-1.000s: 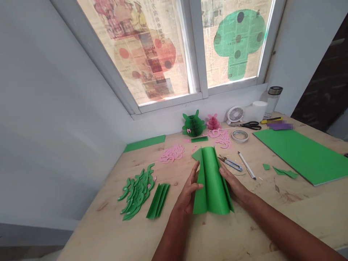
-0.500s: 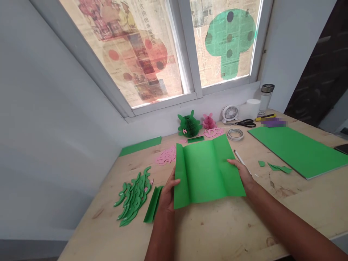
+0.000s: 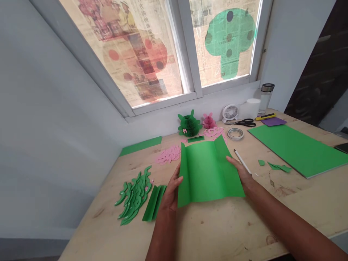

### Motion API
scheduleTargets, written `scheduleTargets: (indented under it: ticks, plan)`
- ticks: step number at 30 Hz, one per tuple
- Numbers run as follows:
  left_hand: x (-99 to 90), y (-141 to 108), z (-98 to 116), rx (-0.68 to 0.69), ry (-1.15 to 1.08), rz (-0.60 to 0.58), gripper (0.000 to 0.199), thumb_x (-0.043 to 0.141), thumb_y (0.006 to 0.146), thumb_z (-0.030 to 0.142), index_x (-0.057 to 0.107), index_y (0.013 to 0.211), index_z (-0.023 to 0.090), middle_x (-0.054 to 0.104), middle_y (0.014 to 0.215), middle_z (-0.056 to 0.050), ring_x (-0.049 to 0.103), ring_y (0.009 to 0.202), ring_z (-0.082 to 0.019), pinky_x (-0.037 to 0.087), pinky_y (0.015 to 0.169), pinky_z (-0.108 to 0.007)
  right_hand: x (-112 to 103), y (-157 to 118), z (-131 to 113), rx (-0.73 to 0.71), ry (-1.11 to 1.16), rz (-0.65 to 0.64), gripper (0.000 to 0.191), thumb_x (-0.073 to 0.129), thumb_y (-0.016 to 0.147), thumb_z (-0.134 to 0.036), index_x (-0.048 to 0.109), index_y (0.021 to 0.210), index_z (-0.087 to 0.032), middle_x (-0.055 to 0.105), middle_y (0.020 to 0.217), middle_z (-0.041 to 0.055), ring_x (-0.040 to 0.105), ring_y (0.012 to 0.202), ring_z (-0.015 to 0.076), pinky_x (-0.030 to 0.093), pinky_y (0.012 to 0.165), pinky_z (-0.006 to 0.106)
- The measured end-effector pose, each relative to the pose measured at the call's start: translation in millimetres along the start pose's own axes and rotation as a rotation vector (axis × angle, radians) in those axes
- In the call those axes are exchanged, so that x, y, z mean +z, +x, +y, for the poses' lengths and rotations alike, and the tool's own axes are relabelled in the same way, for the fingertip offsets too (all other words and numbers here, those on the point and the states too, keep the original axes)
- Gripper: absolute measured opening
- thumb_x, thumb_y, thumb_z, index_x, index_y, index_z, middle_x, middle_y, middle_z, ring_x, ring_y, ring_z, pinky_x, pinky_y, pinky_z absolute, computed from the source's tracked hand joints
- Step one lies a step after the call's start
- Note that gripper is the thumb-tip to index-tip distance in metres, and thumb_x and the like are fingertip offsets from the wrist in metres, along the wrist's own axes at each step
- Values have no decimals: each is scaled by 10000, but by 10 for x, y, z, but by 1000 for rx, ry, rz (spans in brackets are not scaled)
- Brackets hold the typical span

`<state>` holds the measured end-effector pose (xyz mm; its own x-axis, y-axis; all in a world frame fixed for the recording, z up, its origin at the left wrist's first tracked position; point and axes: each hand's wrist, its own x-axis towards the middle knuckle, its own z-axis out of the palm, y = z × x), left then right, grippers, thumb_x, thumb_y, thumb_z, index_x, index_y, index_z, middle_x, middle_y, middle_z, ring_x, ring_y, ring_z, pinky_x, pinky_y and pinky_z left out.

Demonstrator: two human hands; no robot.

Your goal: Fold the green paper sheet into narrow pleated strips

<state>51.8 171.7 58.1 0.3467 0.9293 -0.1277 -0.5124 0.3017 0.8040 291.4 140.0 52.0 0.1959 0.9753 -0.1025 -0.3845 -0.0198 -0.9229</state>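
Observation:
A green sheet of paper (image 3: 203,172) with two upright creases is held above the wooden table (image 3: 212,232). Its left and right side panels tilt up from the flat middle. My left hand (image 3: 171,190) grips the left edge, thumb on the front and fingers behind, mostly hidden. On the right edge, my right hand (image 3: 243,174) pinches the paper in the same way. Beside my left wrist lies a pleated green paper strip (image 3: 152,203), partly covered by the hand. Further left is a pile of green curved paper cutouts (image 3: 135,197).
Pink cutouts (image 3: 168,155) lie behind the sheet. By the wall stand a green honeycomb paper figure (image 3: 189,125), a pink one (image 3: 208,122) and a small fan (image 3: 230,113). Scissors (image 3: 246,123), tape rolls (image 3: 235,134), a white pen (image 3: 241,162) and a green paper stack (image 3: 299,148) are at right.
The sheet's left edge has moved right with my left hand, and its side panels fold up more steeply. More of the pleated strip and pink cutouts shows.

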Motion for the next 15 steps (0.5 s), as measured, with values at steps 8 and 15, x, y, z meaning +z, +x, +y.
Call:
scheduleTargets:
  ticks: [8,15]
  plan:
    - [150,99,-214,-10,97,48,611,776,665,322,598,1240,216,565,1322,-107,505,1224,-297,416,1017,-411,171,-19,16,-47,181,-138,548,460,836,-649,577,1247,-305,528,1373,21,481,1257,256,428,998,403]
    - [170,113,-345,-2,243,104,584,790,610,225,644,1176,210,639,1212,-95,597,1088,-292,482,931,-432,62,52,195,-62,-230,-45,567,694,712,-369,576,1261,-298,546,1348,34,539,1172,260,449,958,410]
